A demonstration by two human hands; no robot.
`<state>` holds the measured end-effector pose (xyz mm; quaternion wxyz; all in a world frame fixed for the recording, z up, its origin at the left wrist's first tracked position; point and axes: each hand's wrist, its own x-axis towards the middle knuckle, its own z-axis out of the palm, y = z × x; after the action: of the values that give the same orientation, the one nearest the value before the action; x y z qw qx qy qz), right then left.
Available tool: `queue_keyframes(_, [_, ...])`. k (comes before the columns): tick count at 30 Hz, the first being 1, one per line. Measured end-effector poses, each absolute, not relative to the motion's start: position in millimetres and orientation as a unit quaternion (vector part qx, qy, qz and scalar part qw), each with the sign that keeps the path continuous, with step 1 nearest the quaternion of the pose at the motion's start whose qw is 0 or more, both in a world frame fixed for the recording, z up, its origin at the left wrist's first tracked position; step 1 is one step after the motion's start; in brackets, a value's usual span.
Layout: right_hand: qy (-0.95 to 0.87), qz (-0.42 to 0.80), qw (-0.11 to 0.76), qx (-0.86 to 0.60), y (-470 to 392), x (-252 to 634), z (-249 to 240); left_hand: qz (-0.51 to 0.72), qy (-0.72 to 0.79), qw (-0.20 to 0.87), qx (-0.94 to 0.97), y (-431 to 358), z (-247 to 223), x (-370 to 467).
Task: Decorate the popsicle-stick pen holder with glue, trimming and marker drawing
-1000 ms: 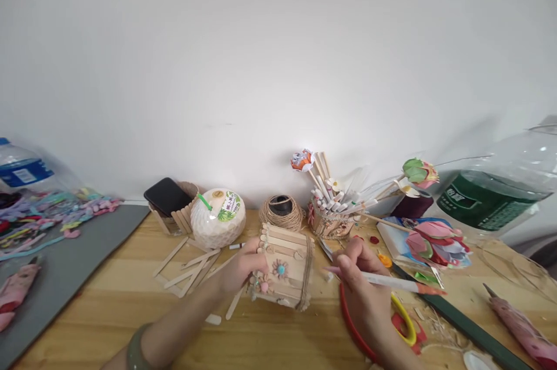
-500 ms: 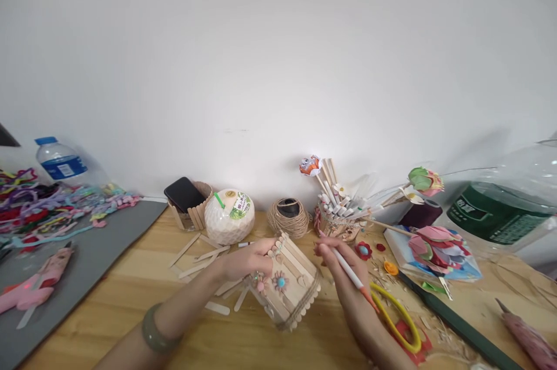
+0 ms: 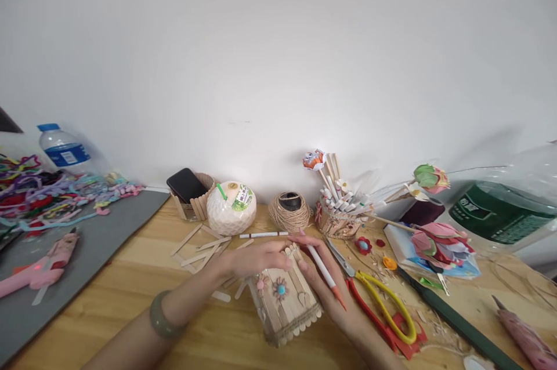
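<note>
My left hand (image 3: 261,260) grips the upper left side of a small box made of craft sticks (image 3: 289,306). The box is tilted towards me. Its front face bears two small flowers, one with a pink centre and one with a blue centre, and a drawn mark at the lower right. A white marker with an orange end (image 3: 322,270) lies in my right hand (image 3: 331,289), orange end towards my wrist. That hand's fingers rest against the top right of the box, their tips partly hidden.
Scissors with red and yellow handles (image 3: 385,300) lie right of my hand. Behind are a twine ball (image 3: 289,213), a wrapped coconut (image 3: 231,210) and a holder full of markers (image 3: 342,220). Loose craft sticks (image 3: 209,254) lie left; a pink glue gun (image 3: 43,271) rests on a grey mat (image 3: 108,242).
My right hand has moved left with the marker and now touches the box. The box has shifted slightly right and down. More of the scissors and a second marker behind the box now show.
</note>
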<state>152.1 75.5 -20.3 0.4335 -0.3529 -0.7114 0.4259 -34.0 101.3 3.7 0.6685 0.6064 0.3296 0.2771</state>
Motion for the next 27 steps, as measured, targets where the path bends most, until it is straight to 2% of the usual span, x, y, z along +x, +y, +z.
queue_keyframes(3, [-0.697,0.428,0.448,-0.36,76.1,152.1,-26.9,0.298,0.343,0.613,0.647,102.4,3.8,-35.1])
queue_keyframes(9, [-0.653,0.436,0.484,-0.387,80.6,149.4,-46.3,0.31,0.376,0.589,0.644,111.7,-1.0,-44.2])
queue_keyframes(21, [-0.625,0.413,0.51,-0.423,84.5,150.9,-56.6,0.149,0.273,0.656,0.688,123.5,1.2,-64.7])
queue_keyframes(27, [-0.637,0.403,0.508,-0.417,87.0,151.6,-57.7,0.127,0.251,0.552,0.785,129.9,-6.8,-71.8])
